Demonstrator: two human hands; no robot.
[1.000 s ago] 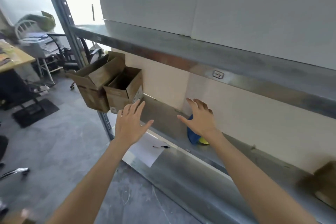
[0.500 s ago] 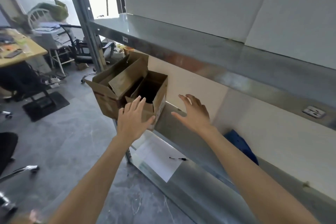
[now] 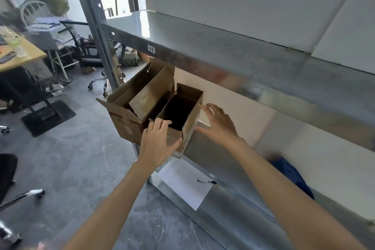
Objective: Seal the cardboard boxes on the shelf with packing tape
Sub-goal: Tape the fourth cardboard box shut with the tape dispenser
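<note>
Two open brown cardboard boxes stand side by side at the left end of the metal shelf (image 3: 219, 160). The smaller box (image 3: 189, 126) is nearer me, its top open and dark inside. The larger box (image 3: 123, 119) sits left of it with flaps up. My left hand (image 3: 157, 143) lies spread against the near front wall of the smaller box. My right hand (image 3: 218, 123) is spread at that box's right side, fingertips at its edge. Neither hand has closed around anything. A blue object (image 3: 292, 176) lies on the shelf to the right, partly behind my right forearm.
An upper metal shelf (image 3: 233, 57) overhangs the boxes closely. A sheet of paper (image 3: 186, 181) with a pen (image 3: 207, 182) lies on the shelf's front ledge. A steel upright (image 3: 99, 32) stands left of the boxes. A desk (image 3: 18, 55) and office chairs fill the room at left.
Both hands have moved forward and left from mid-shelf to the smaller box, and my view has turned left with them. The blue object has dropped behind to the right.
</note>
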